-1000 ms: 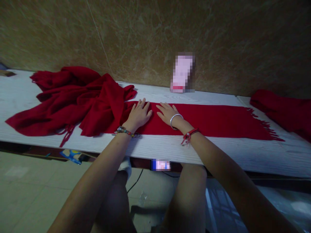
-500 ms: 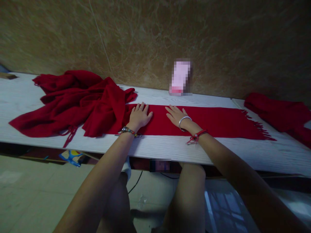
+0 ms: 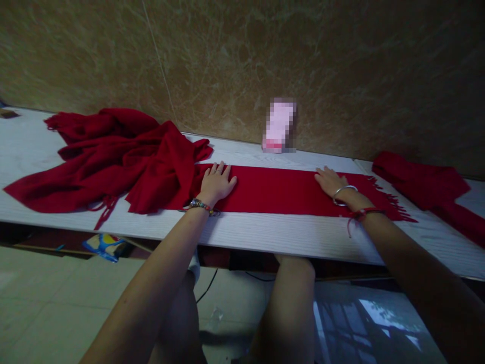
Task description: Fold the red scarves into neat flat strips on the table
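Note:
A red fringed scarf (image 3: 273,192) lies flat along the white table (image 3: 265,230), its tasselled end toward the right. My left hand (image 3: 217,183) presses on its left part with the fingers spread, close to a crumpled heap of red cloth (image 3: 151,162). The heap covers the scarf's left end, so I cannot tell whether they are one piece. Farther right, my right hand (image 3: 331,183) rests open on the scarf, short of the fringe. Neither hand grips anything.
Another red cloth (image 3: 420,177) lies bunched at the table's right side. A blurred-out pink object (image 3: 279,125) stands against the brown marbled wall (image 3: 235,65). Below the table's front edge, a blue and yellow packet (image 3: 104,246) sits at the left.
My right hand has slid rightward along the scarf toward the fringe. My left hand has stayed in place on the scarf. The view has shifted slightly.

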### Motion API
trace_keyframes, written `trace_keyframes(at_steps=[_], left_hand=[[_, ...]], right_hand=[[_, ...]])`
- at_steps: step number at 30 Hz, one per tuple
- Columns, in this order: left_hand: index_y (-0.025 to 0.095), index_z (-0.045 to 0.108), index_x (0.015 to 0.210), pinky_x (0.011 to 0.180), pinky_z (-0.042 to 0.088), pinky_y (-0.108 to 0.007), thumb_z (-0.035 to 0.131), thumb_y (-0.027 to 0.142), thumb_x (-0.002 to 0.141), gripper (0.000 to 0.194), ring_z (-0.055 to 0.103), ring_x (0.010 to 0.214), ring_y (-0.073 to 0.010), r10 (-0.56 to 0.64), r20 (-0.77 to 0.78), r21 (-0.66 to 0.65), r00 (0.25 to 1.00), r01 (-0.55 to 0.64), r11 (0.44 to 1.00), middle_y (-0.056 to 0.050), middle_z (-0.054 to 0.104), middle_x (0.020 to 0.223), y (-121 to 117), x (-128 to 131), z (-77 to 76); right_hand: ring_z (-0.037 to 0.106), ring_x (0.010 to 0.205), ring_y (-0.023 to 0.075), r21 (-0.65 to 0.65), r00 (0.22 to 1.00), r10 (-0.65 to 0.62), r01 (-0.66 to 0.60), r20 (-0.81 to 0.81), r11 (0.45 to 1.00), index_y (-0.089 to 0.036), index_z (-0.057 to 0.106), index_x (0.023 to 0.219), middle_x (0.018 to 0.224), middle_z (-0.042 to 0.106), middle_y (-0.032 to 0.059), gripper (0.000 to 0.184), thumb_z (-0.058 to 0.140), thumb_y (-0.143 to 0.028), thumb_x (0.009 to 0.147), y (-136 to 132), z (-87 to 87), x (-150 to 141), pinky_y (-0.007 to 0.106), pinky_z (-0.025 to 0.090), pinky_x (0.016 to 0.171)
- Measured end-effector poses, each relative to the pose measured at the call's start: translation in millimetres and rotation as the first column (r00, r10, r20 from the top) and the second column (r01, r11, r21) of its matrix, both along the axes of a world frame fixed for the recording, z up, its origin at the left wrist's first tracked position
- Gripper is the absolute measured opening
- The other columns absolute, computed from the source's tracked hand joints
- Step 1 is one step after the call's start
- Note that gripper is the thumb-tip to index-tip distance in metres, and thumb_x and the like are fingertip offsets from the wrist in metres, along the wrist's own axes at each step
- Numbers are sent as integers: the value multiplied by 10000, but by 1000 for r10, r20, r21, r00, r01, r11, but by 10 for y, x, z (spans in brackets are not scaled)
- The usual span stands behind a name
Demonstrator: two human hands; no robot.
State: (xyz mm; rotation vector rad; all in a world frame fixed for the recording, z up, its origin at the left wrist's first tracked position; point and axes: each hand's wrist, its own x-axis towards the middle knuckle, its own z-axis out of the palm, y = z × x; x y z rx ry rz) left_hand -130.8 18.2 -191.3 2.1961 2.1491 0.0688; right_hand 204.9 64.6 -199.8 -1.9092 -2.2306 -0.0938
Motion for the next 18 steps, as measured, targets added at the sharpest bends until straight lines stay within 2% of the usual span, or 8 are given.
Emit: trace_keyframes(at_steps=[2, 4, 7, 9, 11, 13, 15, 18], left_hand=[[135, 321, 1451, 1143, 210, -399, 216, 417, 948, 586, 205, 1422, -251, -5, 1, 2, 1000, 5, 1000, -97, 254, 1539, 3, -6, -5], [134, 317, 1452, 1145, 206, -402, 217, 419, 948, 588, 204, 1422, -252, -7, 9, 4, 1000, 7, 1000, -98, 248, 1540, 7, -11, -9], [130, 320, 1451, 1147, 201, -401, 220, 420, 948, 589, 201, 1422, -255, -14, 13, 7, 1000, 14, 1000, -102, 249, 1539, 13, -19, -15], [130, 323, 1449, 1146, 202, -399, 219, 418, 948, 587, 201, 1422, -255, -18, 8, 6, 1000, 17, 1000, -103, 256, 1537, 18, -22, -17], [134, 328, 1448, 1145, 207, -400, 218, 419, 949, 585, 207, 1421, -256, -20, 7, 8, 1000, 19, 1000, -102, 260, 1536, 19, -21, -17], [135, 331, 1446, 1144, 211, -404, 221, 421, 949, 584, 213, 1419, -260, -20, 12, 10, 1000, 20, 1000, -102, 261, 1535, 15, -17, -14], [129, 332, 1445, 1146, 207, -404, 224, 420, 950, 584, 211, 1419, -262, -21, 18, 10, 1000, 21, 1000, -103, 258, 1536, 8, -13, -9], [123, 334, 1443, 1148, 204, -403, 224, 415, 954, 581, 207, 1420, -263, -22, 26, 12, 999, 21, 1000, -105, 257, 1537, -3, -10, -3]], right_hand=[[322, 1363, 347, -71, 999, 32, -32, 6, 997, -156, 453, 1384, 1484, 349, 199, 533, 255, -406, 957, -96, 23, -461, 617, 291, 1039], [221, 1412, 295, -177, 988, 157, -153, 9, 972, -232, 370, 1435, 1543, 255, 108, 520, 309, -406, 949, -240, 43, -974, 584, 235, 1094], [130, 1436, 256, -305, 936, 351, -334, 0, 892, -258, 272, 1473, 1569, 168, 55, 552, 307, -425, 949, -468, 65, -1561, 562, 179, 1121], [127, 1438, 246, -327, 917, 400, -373, 14, 868, -252, 260, 1478, 1568, 173, 51, 563, 309, -432, 947, -563, 60, -1708, 548, 153, 1132], [147, 1434, 243, -321, 914, 406, -377, 26, 869, -258, 268, 1475, 1563, 195, 47, 557, 302, -427, 946, -592, 33, -1647, 546, 151, 1134], [170, 1429, 241, -305, 924, 380, -352, 35, 885, -283, 280, 1469, 1556, 223, 32, 540, 285, -416, 945, -559, -9, -1423, 555, 171, 1128], [187, 1424, 241, -286, 947, 317, -290, 53, 913, -304, 292, 1461, 1551, 245, 20, 529, 263, -404, 943, -479, -49, -1097, 565, 194, 1119], [215, 1414, 269, -280, 985, 140, -107, 100, 954, -273, 296, 1463, 1549, 246, 42, 536, 227, -380, 942, -305, -80, -514, 592, 227, 1100]])
